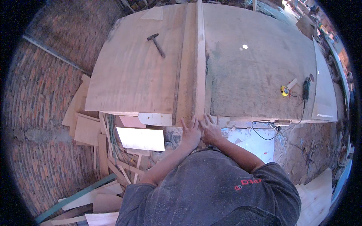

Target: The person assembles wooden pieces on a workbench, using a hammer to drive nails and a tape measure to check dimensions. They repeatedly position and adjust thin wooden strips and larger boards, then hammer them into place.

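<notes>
A long, narrow wooden plank (200, 86) runs away from me along the middle of the workbench, with a flatter wooden strip (185, 79) along its left side. My left hand (191, 133) lies at the near end of these pieces, its fingers stretched forward and somewhat spread. Close beside it, my right hand (212, 132) rests at the plank's near end with fingers extended. Both thumbs are hard to make out, and the undersides of the hands are hidden.
A hammer (156, 45) lies on the left wooden panel (128, 71). On the right panel (260, 83) are a yellow tape measure (284, 90) and a dark corded power tool (306, 90). Wood offcuts (88, 130) lean by the brick wall (34, 101); a cable (260, 132) hangs off the near edge.
</notes>
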`<state>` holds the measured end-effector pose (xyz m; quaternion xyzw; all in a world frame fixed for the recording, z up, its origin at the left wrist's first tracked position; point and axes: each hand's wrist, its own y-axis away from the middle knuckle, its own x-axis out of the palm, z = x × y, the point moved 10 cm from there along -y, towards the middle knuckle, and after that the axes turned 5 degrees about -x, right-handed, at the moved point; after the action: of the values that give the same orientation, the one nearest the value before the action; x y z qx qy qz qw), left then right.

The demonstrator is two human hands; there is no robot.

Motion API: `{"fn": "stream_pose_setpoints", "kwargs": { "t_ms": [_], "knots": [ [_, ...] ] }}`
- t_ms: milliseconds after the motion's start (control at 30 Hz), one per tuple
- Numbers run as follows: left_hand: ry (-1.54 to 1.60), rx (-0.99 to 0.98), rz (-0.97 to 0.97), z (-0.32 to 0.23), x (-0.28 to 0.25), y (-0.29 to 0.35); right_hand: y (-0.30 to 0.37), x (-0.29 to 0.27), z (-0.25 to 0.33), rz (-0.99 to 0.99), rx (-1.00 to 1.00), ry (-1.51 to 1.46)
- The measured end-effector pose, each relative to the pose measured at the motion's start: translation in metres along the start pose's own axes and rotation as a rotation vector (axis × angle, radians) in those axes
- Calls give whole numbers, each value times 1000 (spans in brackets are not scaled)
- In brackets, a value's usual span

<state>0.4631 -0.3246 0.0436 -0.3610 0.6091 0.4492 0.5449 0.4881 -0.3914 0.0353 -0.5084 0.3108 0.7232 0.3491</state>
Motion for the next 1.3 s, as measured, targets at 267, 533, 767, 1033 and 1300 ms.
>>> {"fn": "stream_pose_setpoints", "kwargs": {
  "t_ms": [267, 533, 767, 1033, 1300],
  "knots": [
    [-20, -26, 42, 3, 8, -21, -14, -8, -6, -24, 25, 5],
    [-48, -52, 62, 7, 2, -50, -37, -15, -24, -8, 54, 20],
    [-79, -74, 106, 14, -1, -73, -53, -39, -29, -9, 55, -7],
    [-76, -96, 105, 21, 2, -99, -76, -32, -49, -1, 68, 6],
    [-61, -113, 109, 34, 0, -128, -99, -48, -63, 24, 78, -17]
  ]
}}
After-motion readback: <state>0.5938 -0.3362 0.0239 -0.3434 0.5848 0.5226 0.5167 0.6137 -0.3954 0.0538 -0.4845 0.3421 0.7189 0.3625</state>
